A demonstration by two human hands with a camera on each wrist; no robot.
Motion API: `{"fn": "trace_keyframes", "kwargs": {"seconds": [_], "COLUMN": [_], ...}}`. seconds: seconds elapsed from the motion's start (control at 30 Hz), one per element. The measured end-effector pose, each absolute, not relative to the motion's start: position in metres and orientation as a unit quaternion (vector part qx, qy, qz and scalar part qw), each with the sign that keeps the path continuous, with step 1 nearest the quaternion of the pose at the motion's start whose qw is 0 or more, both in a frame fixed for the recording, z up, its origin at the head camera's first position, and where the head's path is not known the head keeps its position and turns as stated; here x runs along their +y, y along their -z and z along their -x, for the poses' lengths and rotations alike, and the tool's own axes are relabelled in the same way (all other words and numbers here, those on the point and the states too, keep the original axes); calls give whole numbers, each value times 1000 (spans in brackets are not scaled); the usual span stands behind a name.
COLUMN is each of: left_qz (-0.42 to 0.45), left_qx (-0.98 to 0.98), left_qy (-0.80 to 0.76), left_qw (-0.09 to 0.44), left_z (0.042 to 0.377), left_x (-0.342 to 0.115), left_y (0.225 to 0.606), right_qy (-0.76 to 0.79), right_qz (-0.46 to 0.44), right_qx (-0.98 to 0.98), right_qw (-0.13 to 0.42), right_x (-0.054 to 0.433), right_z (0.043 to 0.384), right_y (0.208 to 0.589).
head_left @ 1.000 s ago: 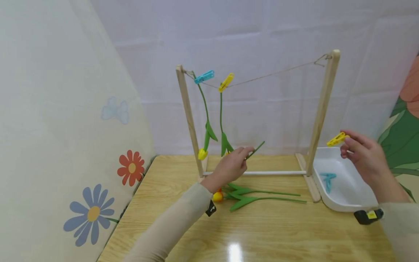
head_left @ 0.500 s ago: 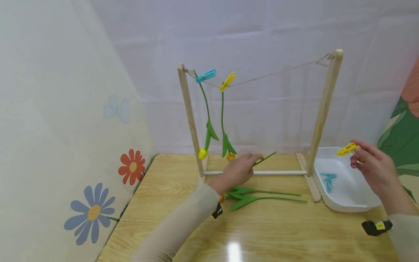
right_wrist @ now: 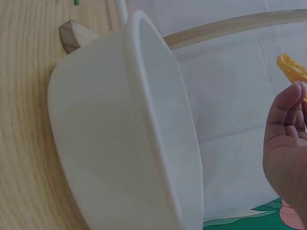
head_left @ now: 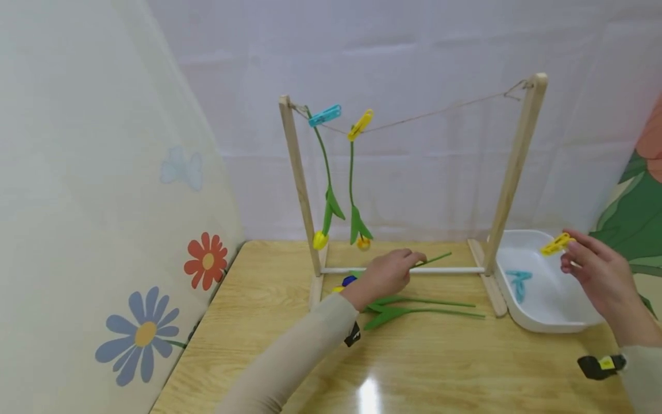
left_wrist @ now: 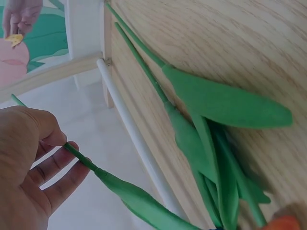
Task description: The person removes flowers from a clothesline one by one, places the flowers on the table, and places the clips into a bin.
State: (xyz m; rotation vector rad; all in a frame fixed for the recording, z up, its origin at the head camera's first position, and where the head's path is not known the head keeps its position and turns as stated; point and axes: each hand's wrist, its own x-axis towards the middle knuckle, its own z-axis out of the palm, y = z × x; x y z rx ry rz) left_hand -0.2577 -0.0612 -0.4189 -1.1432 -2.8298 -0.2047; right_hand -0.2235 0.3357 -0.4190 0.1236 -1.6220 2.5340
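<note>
My left hand (head_left: 385, 275) pinches the green stem (left_wrist: 81, 155) of an artificial tulip between thumb and fingers, just over the white crossbar of a wooden frame. The stem's free end points right. A blue bloom (head_left: 349, 280) shows behind that wrist. Several more tulips lie on the table, their green leaves (left_wrist: 225, 98) beside the held one. At the right, my right hand (head_left: 602, 276) pinches a yellow clothespin (head_left: 555, 244) above the white basin. Two tulips hang head down from the string, one under a blue clothespin (head_left: 324, 115), the other under a yellow clothespin (head_left: 360, 125).
The wooden frame's right post (head_left: 516, 172) stands beside the white basin (right_wrist: 105, 124), with blue clothespins (head_left: 519, 283) inside. Twine (head_left: 434, 115) runs between the posts. A white cloth hangs behind, and a painted wall (head_left: 77, 172) bounds the table's left side.
My left hand has moved right and slightly down with the tulip stem, uncovering the orange bloom of the second hanging tulip. My right hand has moved right and down with the yellow clothespin.
</note>
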Motion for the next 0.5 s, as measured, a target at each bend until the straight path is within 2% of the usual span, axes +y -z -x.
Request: {"fn": "trace_keyframes", "kwargs": {"seconds": [0.5], "left_qz": [360], "left_qx": [-931], "left_qy": [50], "left_qw": [14], "left_z": [259], "left_x": [-46], "left_y": [437], "right_qy": [-807], "right_qz": [-1], "right_qx": [-587], "right_qw": [57], "right_x": [345], "right_z": [217], "right_y": [434]}}
